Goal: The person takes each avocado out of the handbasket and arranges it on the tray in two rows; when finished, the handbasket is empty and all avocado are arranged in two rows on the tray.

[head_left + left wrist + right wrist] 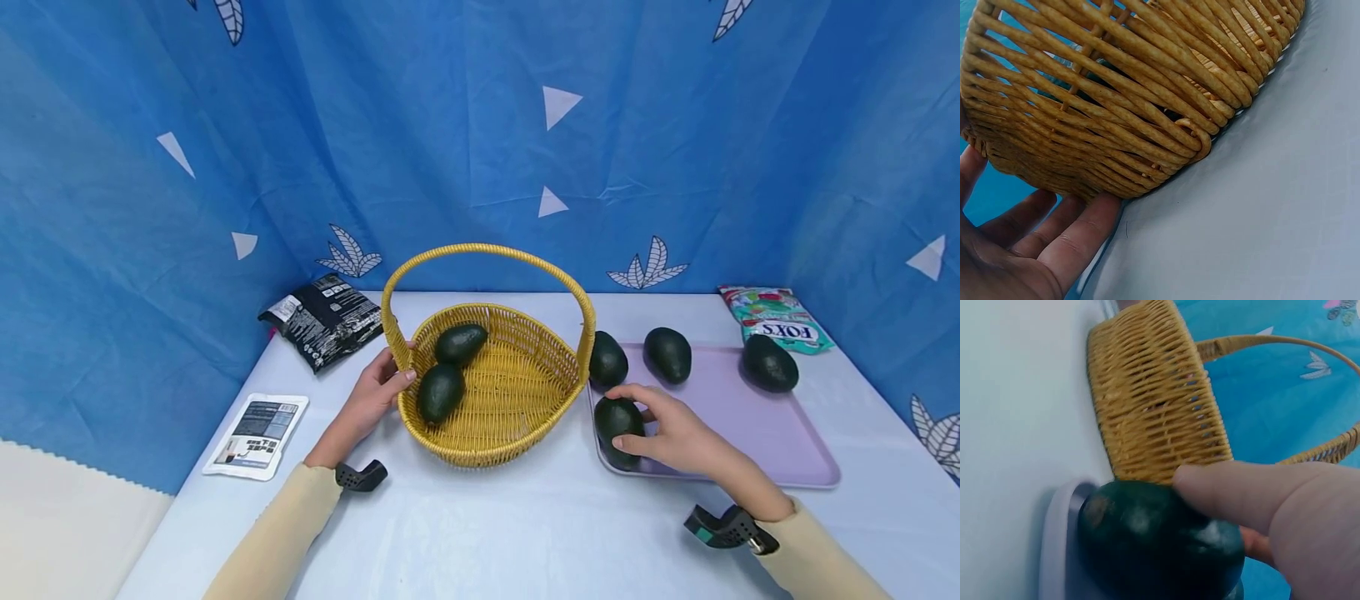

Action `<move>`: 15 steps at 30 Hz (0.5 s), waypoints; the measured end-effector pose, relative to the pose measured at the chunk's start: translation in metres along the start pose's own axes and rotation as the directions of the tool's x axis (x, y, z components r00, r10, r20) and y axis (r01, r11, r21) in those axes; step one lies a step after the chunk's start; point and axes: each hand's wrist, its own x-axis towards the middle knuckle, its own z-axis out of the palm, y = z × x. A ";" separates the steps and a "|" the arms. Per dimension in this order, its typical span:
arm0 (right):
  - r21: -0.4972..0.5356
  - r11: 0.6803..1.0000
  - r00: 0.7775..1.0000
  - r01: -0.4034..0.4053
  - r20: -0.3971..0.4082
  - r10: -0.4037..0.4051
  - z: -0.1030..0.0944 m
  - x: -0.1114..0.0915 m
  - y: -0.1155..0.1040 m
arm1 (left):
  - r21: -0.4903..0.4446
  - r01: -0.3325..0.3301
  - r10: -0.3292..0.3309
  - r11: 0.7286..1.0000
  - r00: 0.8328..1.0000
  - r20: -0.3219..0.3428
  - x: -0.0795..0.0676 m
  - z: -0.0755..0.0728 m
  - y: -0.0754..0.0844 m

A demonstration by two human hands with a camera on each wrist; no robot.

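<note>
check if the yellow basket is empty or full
Neither, it's partly filled: the yellow basket has two avocados lying inside, with bare space beside them.

A big blue cloth [420,150] hangs behind the table and down both sides, like soft walls. It has folds and creases in it. White triangles [558,107] are dotted over it, and so are white leaves [648,265] with dark lines. The table [465,533] has a white top with faint squares on it. At the bottom left, below the cloth's wavy edge, is a cream patch [63,525]. The light is bright, with soft shadows.
</note>
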 end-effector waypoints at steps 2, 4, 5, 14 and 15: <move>-0.026 1.000 1.000 -0.002 -0.009 0.001 0.000 0.000 0.000 | 0.005 -0.001 0.001 1.000 1.000 0.003 0.000 0.000 0.000; -0.032 0.999 1.000 -0.018 -0.008 0.018 0.001 0.000 0.000 | 0.012 -0.003 0.003 1.000 1.000 0.004 0.000 0.000 0.000; -0.033 0.999 1.000 -0.028 -0.006 0.028 0.001 0.001 -0.001 | 0.012 -0.001 0.001 1.000 1.000 0.005 0.000 0.000 0.000; -0.036 0.996 0.997 -0.082 0.002 0.082 0.000 0.001 -0.002 | -0.002 0.013 -0.013 1.000 1.000 0.001 0.000 0.000 0.000; -0.037 0.995 0.996 -0.087 0.004 0.088 -0.001 0.001 -0.002 | -0.002 0.012 -0.012 1.000 1.000 0.001 0.000 0.000 0.000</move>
